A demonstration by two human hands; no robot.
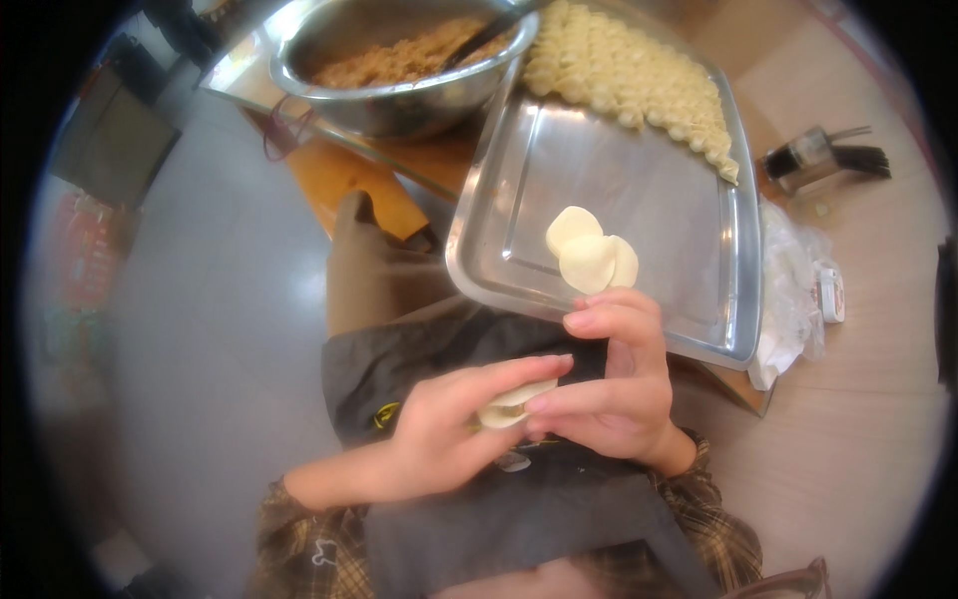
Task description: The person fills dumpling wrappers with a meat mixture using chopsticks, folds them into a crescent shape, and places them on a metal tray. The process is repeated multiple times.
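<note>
Between my two hands, above the dark apron, is a round dough wrapper [516, 404], partly folded around some filling. My left hand [456, 427] cups it from the left side. With thumb and finger, my right hand [621, 389] pinches the wrapper's right edge, its other fingers raised near the tray's front rim. Three flat dough wrappers [587, 263] lie overlapping near the front of the steel tray [599, 180]. Rows of folded dumplings [629, 75] fill the tray's far part. Behind it on the left stands a steel bowl [404, 93] of minced filling [419, 56] with a dark-handled utensil [486, 37] in it.
Right of the tray lie a clear plastic bag [786, 284] and a small white container [831, 293]. A holder with dark sticks [808, 157] is farther back. An orange-brown wooden stool or board [367, 180] sits below the bowl. A red crate [86, 247] is at far left.
</note>
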